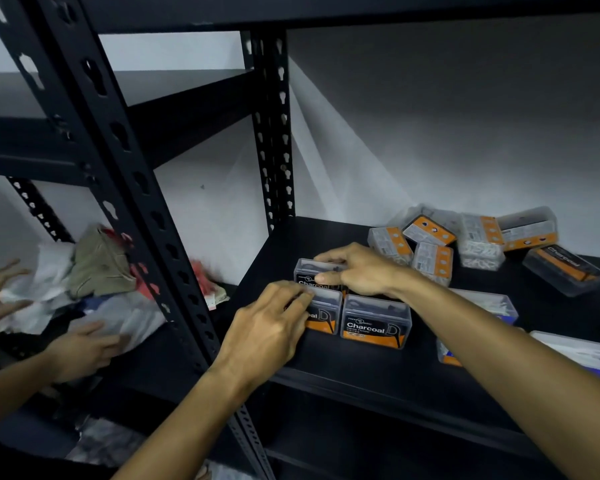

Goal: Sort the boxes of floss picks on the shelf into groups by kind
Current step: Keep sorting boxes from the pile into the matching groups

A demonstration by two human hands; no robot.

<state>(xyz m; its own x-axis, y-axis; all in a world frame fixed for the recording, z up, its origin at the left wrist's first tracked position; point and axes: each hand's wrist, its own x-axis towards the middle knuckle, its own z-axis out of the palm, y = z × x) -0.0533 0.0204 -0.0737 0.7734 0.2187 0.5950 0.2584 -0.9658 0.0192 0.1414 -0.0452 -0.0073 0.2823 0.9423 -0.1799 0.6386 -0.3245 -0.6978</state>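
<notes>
Head view: left hand (269,327) grips the clear plastic front-left Charcoal box (323,315) on the black metal shelf (378,372). Right hand (361,271), at 12 o'clock, pinches the clear rear Charcoal box (309,273).

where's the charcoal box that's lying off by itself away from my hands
In the head view it lies tilted at the far right of the shelf: the lone Charcoal box, just right of the jumbled orange-labelled boxes near the back wall.

A storeroom: black slotted-steel shelving (174,216) (bare white wall (465,133) behind), loose stock boxes (430,258).
</notes>
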